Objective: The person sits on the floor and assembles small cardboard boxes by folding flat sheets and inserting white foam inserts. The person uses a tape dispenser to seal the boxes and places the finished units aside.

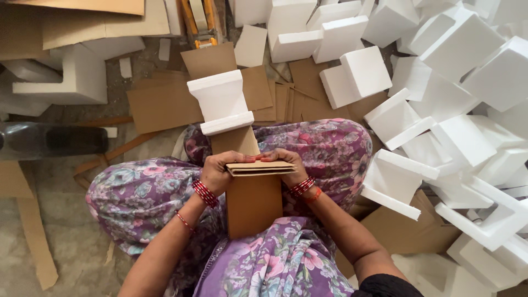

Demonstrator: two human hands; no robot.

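**Folding the cardboard strip over your lap**

Your left hand (219,171) and right hand (288,166) are both curled closed on the folded end of the cardboard strip (254,201), thumbs on top, fingers beneath. The strip lies along your lap between your knees. Keep the edges flush and press evenly from both sides so the crease runs square. At its far end sits a white foam block (221,101); beyond, a foam pile (467,110) crowds your right.

No labels, signs or screens show. White foam packing blocks (467,110) lie heaped at the right, and flat brown cardboard sheets (165,104) lie on the floor.
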